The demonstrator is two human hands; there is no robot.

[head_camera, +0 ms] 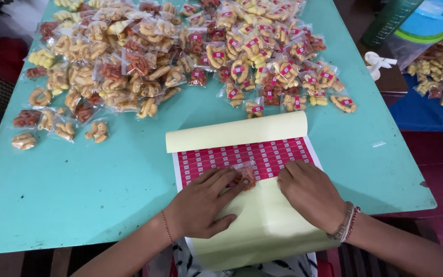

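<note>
Snack packet point(247, 177), a small clear bag of reddish-orange curls, lies on the sticker sheet point(247, 156), right at the lower edge of the rows of red labels, where the bare yellow backing begins. We pin it there with our left hand point(201, 202): the fingers are spread flat, the fingertips pressing on the packet's left side, the palm resting on the yellow backing. Our right hand point(311, 192) is curled narrow, fingertips bunched at the lower right of the label rows, just beside the packet; whether a label is already lifted between them we cannot tell.

To do this well, we judge it best to keep the packet flat and steady under the left fingertips so its plastic does not wrinkle, and to pick at a label's corner with a nail, not the whole pad, so that neighbouring labels stay down. The sheet's curled upper flap point(237, 132) looks springy, so the left palm does useful work weighting the backing.

Farther up the turquoise surface point(103, 174) lies the heap: labelled packets point(278, 72) to the right, each with a red sticker, and unlabelled packets point(93, 66) to the left, well apart from our hands. Loose snacks point(439, 72) sit on a blue cloth at far right.
</note>
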